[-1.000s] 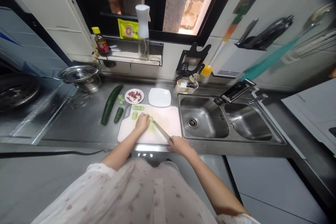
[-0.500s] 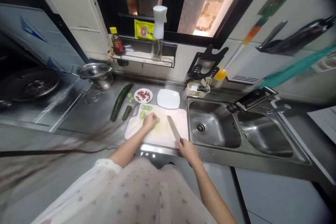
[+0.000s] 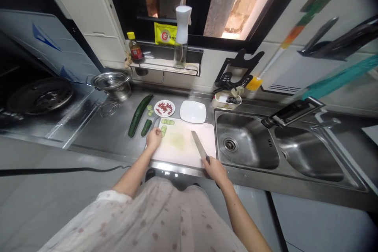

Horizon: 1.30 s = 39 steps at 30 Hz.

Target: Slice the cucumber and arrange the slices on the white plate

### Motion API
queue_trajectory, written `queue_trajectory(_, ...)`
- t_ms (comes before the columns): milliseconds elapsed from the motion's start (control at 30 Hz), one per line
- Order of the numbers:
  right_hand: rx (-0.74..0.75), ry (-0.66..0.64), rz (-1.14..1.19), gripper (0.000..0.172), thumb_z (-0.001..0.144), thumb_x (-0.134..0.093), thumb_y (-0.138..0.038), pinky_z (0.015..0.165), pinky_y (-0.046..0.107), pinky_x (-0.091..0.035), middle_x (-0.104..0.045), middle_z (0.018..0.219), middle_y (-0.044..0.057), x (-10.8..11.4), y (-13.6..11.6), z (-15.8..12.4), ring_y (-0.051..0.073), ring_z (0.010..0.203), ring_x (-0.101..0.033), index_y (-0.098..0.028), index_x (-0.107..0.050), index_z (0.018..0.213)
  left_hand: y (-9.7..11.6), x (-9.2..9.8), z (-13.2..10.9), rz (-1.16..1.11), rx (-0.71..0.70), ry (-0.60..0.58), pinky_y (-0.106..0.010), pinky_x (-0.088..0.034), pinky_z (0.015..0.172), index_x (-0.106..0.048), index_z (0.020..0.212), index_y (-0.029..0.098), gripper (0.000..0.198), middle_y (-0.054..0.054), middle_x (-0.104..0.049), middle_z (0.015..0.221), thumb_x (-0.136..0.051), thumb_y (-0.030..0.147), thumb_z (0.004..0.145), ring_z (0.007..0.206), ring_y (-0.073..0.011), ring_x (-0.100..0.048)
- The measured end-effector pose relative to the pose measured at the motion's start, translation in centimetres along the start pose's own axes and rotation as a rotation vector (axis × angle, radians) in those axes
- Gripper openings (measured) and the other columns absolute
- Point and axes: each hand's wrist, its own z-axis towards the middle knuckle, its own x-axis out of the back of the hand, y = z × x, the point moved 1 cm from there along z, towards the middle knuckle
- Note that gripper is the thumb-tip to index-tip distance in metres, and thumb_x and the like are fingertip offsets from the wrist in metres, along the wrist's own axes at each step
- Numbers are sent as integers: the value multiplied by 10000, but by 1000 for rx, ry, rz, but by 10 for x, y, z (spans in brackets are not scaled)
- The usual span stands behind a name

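My left hand (image 3: 154, 138) is at the left edge of the white cutting board (image 3: 189, 151), fingers pinched on a cucumber slice (image 3: 163, 134) beside a small pile. A short row of cucumber slices (image 3: 167, 122) lies along the board's upper left. In my right hand (image 3: 215, 168) is the handle of a kitchen knife (image 3: 199, 144), its blade flat over the right part of the board and pointing away from me. Left of the board lie a cut piece of cucumber (image 3: 146, 127) and a long whole cucumber (image 3: 139, 116). More slices (image 3: 150, 110) rest on the counter.
Behind the board stand a plate of chopped red pieces (image 3: 164, 108) and a white square plate (image 3: 193, 112). The double sink (image 3: 245, 141) is on the right. A lidded steel pot (image 3: 113, 85) and a dark pan (image 3: 41, 96) are to the left.
My left hand has moved left from the board's middle to the slice pile, and the slice there is gone from the middle. My right hand still holds the knife in nearly the same place.
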Motion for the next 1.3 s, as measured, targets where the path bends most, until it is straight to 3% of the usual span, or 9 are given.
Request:
queue_trajectory(200, 1, -1, -4, 434, 967, -353, -446, 740, 264, -408, -687, 1070, 161, 1, 0, 0, 239, 1023, -632, -149, -643, 1093, -2, -3, 2, 138, -44, 22, -233, -414, 695, -670, 930, 218, 168, -49, -695, 886, -534, 270, 844, 820, -174, -613)
queue_trajectory(467, -25, -29, -3, 438, 965, -345, -444, 758, 272, -412, -684, 1071, 161, 5, -2, -3, 243, 1029, -627, -152, -638, 1109, -5, -4, 6, 160, -75, 27, -257, -438, 793, -690, 958, 220, 212, -71, -681, 984, -540, 301, 833, 920, -192, -612)
queue_trajectory(600, -32, -41, -9, 427, 965, -352, -438, 759, 269, -411, -684, 1065, 159, 7, -4, -4, 240, 1026, -629, -149, -634, 1104, 12, 0, 14, 128, -139, 50, -275, -437, 856, -669, 1061, 210, 289, -80, -673, 1020, -549, 333, 829, 972, -208, -602)
queue_trajectory(733, -31, -40, -2, 426, 968, -348, -433, 746, 268, -410, -685, 1063, 155, 6, -4, -4, 241, 1026, -629, -149, -633, 1108, 42, -2, 28, 191, -255, -5, -319, -422, 903, -667, 1101, 207, 314, -104, -654, 1076, -542, 247, 815, 1040, -247, -574)
queue_trajectory(867, -23, -29, -2, 439, 970, -332, -438, 736, 276, -411, -685, 1068, 151, 5, -4, -4, 248, 1020, -630, -150, -636, 1103, 64, -8, 42, 274, -343, -68, -369, -396, 941, -644, 1164, 213, 351, -130, -613, 1132, -534, 306, 844, 1088, -284, -541)
queue_trajectory(1067, -29, -38, -9, 433, 969, -339, -438, 758, 275, -412, -686, 1070, 150, 5, -5, -5, 239, 1027, -626, -156, -630, 1120, 70, -13, 51, 414, -376, -140, -381, -400, 921, -654, 1102, 176, 313, -161, -585, 1107, -521, 330, 864, 1064, -298, -534)
queue_trajectory(1300, -29, -32, 7, 427, 964, -340, -442, 747, 277, -411, -688, 1072, 139, 4, -4, -5, 239, 1015, -630, -166, -637, 1099, 71, -14, 54, 430, -410, -128, -338, -418, 856, -658, 1041, 170, 248, -148, -602, 1094, -504, 250, 864, 1019, -270, -557)
